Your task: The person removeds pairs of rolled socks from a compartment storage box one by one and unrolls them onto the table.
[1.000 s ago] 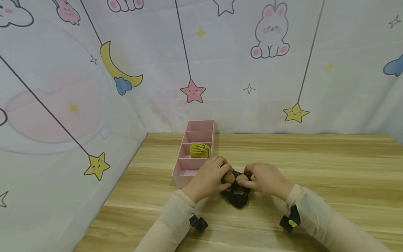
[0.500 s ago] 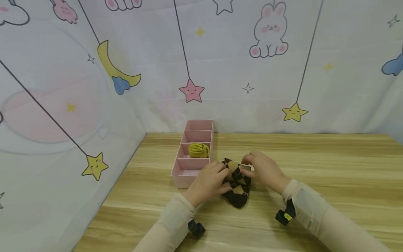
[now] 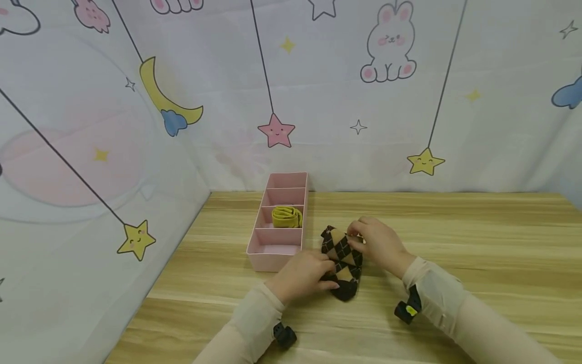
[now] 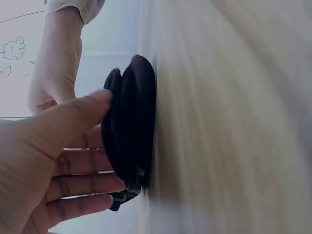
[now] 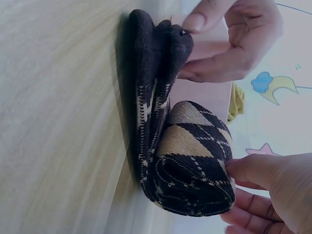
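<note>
A pair of dark argyle socks (image 3: 342,250) with tan diamonds lies on the wooden table. One end is wound into a thick roll (image 5: 190,156); the plain black toe ends (image 4: 129,122) lie flat, layered toward the person. My left hand (image 3: 302,275) is at the toes, its thumb on the upper black layer and its fingers along the side, pinching it. My right hand (image 3: 382,245) holds the rolled end, with thumb on one side and fingers on the other, as the right wrist view shows.
Left of the socks stands a pink divided box (image 3: 275,263). A rolled mustard-yellow cloth (image 3: 286,217) sits in one of its compartments. Behind the table (image 3: 432,217) hangs a white curtain (image 3: 327,167) printed with stars and a rabbit.
My left hand has slid from the rolled part toward the toes. My right hand has shifted slightly away from the person, and more of the argyle pattern now shows.
</note>
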Demonstrator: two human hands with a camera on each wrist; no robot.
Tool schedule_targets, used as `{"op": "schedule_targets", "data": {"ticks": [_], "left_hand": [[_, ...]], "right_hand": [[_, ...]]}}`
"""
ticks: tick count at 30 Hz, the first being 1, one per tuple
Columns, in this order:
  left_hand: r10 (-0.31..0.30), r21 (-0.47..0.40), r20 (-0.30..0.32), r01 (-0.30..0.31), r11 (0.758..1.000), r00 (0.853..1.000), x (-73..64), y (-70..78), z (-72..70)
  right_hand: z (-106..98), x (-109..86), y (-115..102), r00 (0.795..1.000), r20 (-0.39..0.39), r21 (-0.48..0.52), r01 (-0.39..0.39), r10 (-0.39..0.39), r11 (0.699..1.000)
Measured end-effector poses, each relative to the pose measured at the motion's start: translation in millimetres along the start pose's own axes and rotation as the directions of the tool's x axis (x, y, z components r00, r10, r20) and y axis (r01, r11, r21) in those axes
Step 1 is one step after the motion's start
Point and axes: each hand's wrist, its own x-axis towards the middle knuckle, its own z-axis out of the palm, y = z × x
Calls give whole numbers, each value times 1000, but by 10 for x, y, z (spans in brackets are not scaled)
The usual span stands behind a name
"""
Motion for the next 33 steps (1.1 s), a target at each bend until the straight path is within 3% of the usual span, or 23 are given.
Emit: {"op": "schedule_targets", "data": {"ticks": [9, 20, 28, 33], "left_hand": [[19, -21, 11, -19, 1000, 1000, 2, 32, 50], [-27, -112, -24, 24, 993, 999, -20, 15, 167], [-29, -122, -33, 25, 992, 999, -19, 19, 180], [-33, -116, -39, 28, 993, 999, -25, 25, 182]], "right_hand": [[-8, 29, 12, 999, 49, -43, -9, 11, 999], [68, -24, 40, 993, 34, -146, 116, -112, 982], [115, -94, -3, 984, 93, -275, 173, -153, 946], [135, -112, -40, 975, 169, -310, 192, -145, 931]]}}
